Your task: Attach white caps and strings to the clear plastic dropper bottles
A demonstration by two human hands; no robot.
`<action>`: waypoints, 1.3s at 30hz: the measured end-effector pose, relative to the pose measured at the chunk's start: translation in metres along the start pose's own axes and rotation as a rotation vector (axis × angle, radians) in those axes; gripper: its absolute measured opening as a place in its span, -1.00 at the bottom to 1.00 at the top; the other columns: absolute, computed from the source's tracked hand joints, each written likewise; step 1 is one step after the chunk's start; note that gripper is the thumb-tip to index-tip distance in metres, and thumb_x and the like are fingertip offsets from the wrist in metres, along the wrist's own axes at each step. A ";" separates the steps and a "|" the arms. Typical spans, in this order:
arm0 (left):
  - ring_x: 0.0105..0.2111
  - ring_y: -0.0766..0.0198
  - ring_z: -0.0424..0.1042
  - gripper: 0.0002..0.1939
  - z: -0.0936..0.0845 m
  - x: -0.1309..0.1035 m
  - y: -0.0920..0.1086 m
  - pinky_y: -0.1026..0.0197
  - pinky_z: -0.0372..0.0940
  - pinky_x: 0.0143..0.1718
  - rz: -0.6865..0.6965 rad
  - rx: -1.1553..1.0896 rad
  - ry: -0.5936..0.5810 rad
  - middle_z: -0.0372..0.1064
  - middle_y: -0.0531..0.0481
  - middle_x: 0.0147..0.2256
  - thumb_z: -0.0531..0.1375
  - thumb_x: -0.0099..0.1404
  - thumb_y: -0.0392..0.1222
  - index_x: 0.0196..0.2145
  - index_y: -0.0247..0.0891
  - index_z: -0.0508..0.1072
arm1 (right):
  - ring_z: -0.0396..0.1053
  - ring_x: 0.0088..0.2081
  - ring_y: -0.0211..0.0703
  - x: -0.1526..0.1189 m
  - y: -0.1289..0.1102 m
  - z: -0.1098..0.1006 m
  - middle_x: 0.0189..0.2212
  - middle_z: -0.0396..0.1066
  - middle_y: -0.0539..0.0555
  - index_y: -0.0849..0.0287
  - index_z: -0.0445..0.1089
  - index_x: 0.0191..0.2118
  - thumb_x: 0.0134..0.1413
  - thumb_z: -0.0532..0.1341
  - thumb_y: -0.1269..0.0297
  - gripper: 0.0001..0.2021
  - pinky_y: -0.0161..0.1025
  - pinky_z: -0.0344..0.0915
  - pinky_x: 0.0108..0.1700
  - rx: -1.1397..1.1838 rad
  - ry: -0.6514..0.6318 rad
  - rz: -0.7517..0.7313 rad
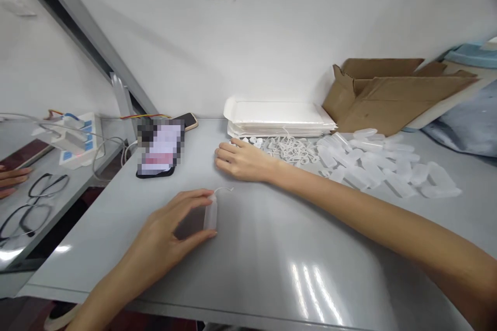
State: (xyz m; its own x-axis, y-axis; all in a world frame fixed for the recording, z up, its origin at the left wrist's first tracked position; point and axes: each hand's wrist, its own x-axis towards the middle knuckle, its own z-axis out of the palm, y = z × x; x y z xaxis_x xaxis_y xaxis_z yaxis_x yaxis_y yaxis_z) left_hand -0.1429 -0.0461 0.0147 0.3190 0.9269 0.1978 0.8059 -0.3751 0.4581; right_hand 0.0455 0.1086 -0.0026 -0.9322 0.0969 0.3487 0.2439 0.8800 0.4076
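Observation:
Between the thumb and fingers of my left hand is a small translucent bottle with a thin white loop at its top end. My right hand reaches across the table, palm down, over small white caps by the stack of white padded envelopes; its fingers are bent together, and what they touch is hidden. Right of that hand lies a heap of white loops. Farther right, many translucent bottles are spread in a loose pile.
A phone with a lit screen and another phone lie at the back left. An open cardboard box stands at the back right. On the side table are a power strip, glasses and another person's hand.

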 end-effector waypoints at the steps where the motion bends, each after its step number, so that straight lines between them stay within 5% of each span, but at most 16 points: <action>1: 0.00 0.11 0.37 -0.62 0.000 0.001 0.000 0.08 0.33 0.01 0.000 -0.020 -0.010 0.37 0.00 0.02 0.22 0.17 0.09 -0.08 -0.07 0.38 | 0.26 -0.21 -0.07 0.001 0.000 -0.001 -0.28 0.38 0.20 0.30 0.33 -0.28 0.28 -0.12 0.53 -0.72 -0.12 0.14 -0.20 -0.002 0.011 0.001; 7: 0.04 0.13 0.33 -0.64 0.002 0.005 0.000 0.06 0.28 0.06 -0.017 -0.149 -0.070 0.35 0.01 0.04 0.25 0.18 -0.05 -0.06 -0.06 0.37 | 0.27 -0.29 -0.12 -0.009 -0.009 -0.017 -0.36 0.40 0.16 0.28 0.32 -0.29 0.28 -0.06 0.47 -0.77 -0.20 0.17 -0.27 0.088 0.183 0.152; 14: 0.09 0.12 0.27 -0.61 0.003 0.002 0.007 0.00 0.23 0.10 -0.023 -0.219 -0.142 0.30 0.03 0.09 0.24 0.19 -0.10 0.00 -0.02 0.36 | 0.36 -0.32 -0.12 -0.081 -0.029 -0.085 -0.40 0.43 0.16 0.27 0.31 -0.18 0.20 0.00 0.53 -0.82 -0.20 0.27 -0.28 0.229 0.285 0.367; 18: 0.10 0.09 0.26 -0.61 0.005 0.004 0.012 -0.06 0.22 0.10 -0.034 -0.202 -0.170 0.29 0.01 0.11 0.22 0.21 -0.11 0.01 -0.03 0.36 | 0.41 -0.38 -0.18 -0.133 -0.033 -0.114 -0.39 0.46 0.07 0.12 0.29 -0.13 0.23 0.01 0.43 -0.82 -0.24 0.30 -0.33 0.247 0.338 0.751; 21: 0.10 0.10 0.27 -0.62 0.005 0.005 0.013 -0.06 0.21 0.11 -0.056 -0.205 -0.174 0.28 0.02 0.12 0.22 0.20 -0.12 0.00 -0.02 0.37 | 0.28 -0.61 -0.24 -0.161 -0.036 -0.128 -0.43 0.47 0.04 0.08 0.30 -0.11 0.22 0.03 0.26 -0.82 -0.26 0.17 -0.55 0.161 0.356 1.092; 25: 0.10 0.10 0.28 -0.65 0.006 0.007 0.016 -0.03 0.19 0.13 -0.065 -0.250 -0.183 0.28 0.01 0.12 0.23 0.19 -0.15 -0.04 -0.04 0.40 | 0.35 -0.46 -0.08 -0.174 -0.034 -0.142 -0.51 0.40 0.05 0.03 0.31 -0.11 0.18 0.08 0.12 -0.78 -0.13 0.27 -0.38 0.315 0.652 1.364; 28: 0.12 0.14 0.26 -0.64 0.008 0.009 0.022 -0.01 0.16 0.15 -0.085 -0.259 -0.201 0.28 0.04 0.12 0.23 0.18 -0.18 -0.04 -0.03 0.40 | 0.33 -0.44 -0.06 -0.171 -0.031 -0.148 -0.52 0.36 0.05 0.02 0.32 -0.15 0.15 0.12 0.13 -0.81 -0.11 0.26 -0.34 0.407 0.782 1.420; 39: 0.16 0.15 0.19 -0.54 0.015 0.008 0.031 -0.01 0.09 0.20 -0.090 -0.270 -0.195 0.23 0.03 0.15 0.25 0.16 -0.21 0.03 -0.04 0.35 | 0.34 -0.51 -0.10 -0.164 -0.045 -0.137 -0.58 0.41 0.01 0.02 0.30 -0.13 0.08 0.11 -0.05 -0.67 -0.13 0.35 -0.38 0.587 0.571 1.452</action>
State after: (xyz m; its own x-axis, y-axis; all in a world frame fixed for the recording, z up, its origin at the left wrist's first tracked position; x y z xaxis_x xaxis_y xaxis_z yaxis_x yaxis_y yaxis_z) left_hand -0.1077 -0.0498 0.0175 0.3632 0.9317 -0.0114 0.6824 -0.2576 0.6841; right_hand 0.2240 -0.0103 0.0379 0.2078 0.8810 0.4251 0.5114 0.2726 -0.8150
